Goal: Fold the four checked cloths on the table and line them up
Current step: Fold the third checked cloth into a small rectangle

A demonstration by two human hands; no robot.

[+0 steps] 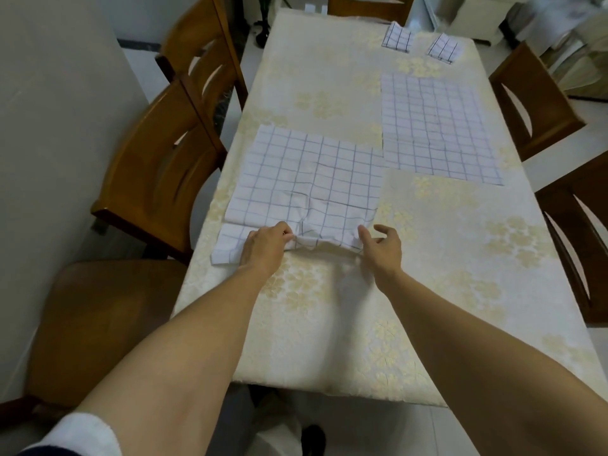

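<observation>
Both your hands are at the near edge of the half-folded checked cloth (309,179).

Your left hand (265,243) pinches that edge with curled fingers, and the hem rises off the table (444,258) between your hands. Your right hand (383,246) is loosely spread, its thumb (362,234) on the cloth's near right corner; you cannot tell whether it grips. The flat checked cloth (434,126) lies beyond to the right. The left folded cloth (397,37) and the right folded cloth (444,48) sit side by side at the far end.

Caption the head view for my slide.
Left hand and right hand grip the near cloth; beyond, one flat cloth, two folded cloths.
</observation>
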